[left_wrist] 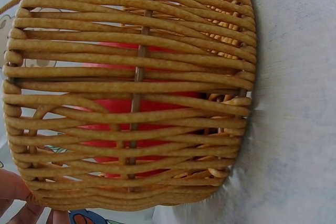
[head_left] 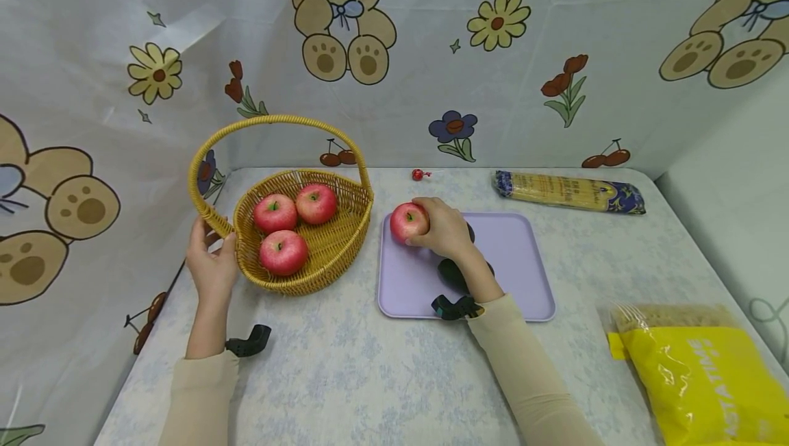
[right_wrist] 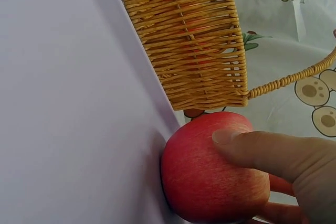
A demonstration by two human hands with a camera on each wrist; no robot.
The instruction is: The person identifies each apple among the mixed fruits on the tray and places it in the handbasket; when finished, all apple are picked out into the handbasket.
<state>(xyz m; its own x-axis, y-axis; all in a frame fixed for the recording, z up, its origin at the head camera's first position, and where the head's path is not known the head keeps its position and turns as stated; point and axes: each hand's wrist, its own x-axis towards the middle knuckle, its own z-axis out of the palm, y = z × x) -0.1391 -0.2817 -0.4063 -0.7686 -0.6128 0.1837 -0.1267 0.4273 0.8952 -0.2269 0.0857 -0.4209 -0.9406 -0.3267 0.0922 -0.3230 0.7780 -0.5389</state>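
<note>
My left hand point(head_left: 212, 269) grips the left rim of a yellow wicker basket point(head_left: 335, 254), where the tall handle joins it. Three red apples point(head_left: 283, 252) sit inside; red shows through the weave in the left wrist view, with fingertips at the lower left corner. On the left part of a lilac tray point(head_left: 394, 295), my right hand point(head_left: 448, 228) holds another red apple point(head_left: 408, 223), thumb on its near side. In the right wrist view this apple point(right_wrist: 210, 174) is close against the tray surface. Two dark green oval fruits point(head_left: 453, 273) lie on the tray, partly hidden by the right hand and wrist.
A small red-wrapped candy point(head_left: 418, 175) lies at the back of the table. Behind the tray, to the right, is a long pack of noodles point(head_left: 567, 192). A yellow pasta bag point(head_left: 696, 377) stands out at the front right. A printed cloth point(head_left: 419, 35) hangs behind.
</note>
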